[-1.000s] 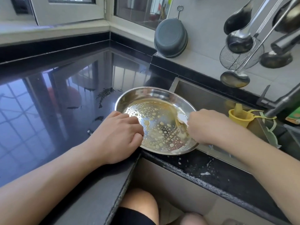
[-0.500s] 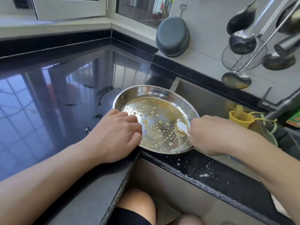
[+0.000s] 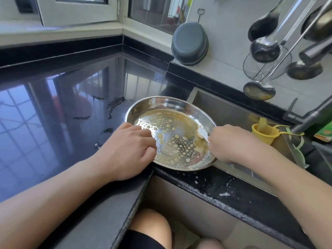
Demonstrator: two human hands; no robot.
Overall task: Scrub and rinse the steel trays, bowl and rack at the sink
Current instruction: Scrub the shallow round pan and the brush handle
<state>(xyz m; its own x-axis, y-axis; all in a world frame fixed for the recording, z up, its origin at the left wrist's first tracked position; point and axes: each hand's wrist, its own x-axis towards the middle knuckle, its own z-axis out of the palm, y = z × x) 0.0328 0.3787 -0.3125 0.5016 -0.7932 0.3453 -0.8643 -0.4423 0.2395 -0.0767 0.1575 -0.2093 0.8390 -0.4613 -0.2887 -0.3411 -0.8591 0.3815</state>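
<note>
You are looking down at a corner of black polished countertop (image 3: 53, 123) with a steel sink (image 3: 224, 112) set into it on your right. A round steel tray (image 3: 172, 105) sits on the counter's edge, its right side hanging over the sink — its floor is covered in beads of yellowish, greasy water. Your left hand (image 3: 125, 150) grips the tray's near left rim, fingers curled over the edge. Your right hand (image 3: 231, 142) is at the tray's right rim, closed around a small white scrubbing piece (image 3: 203, 133) whose tip touches the tray's floor; what exactly it is, you cannot tell. A yellow cup (image 3: 265, 133) stands in the sink just beyond your right hand. Steel ladles (image 3: 264, 49) and a wire skimmer (image 3: 258, 67) hang on the tiled wall to the right, and a dark grey bowl (image 3: 189, 44) hangs near the window. White splashes dot the counter's front edge.
</note>
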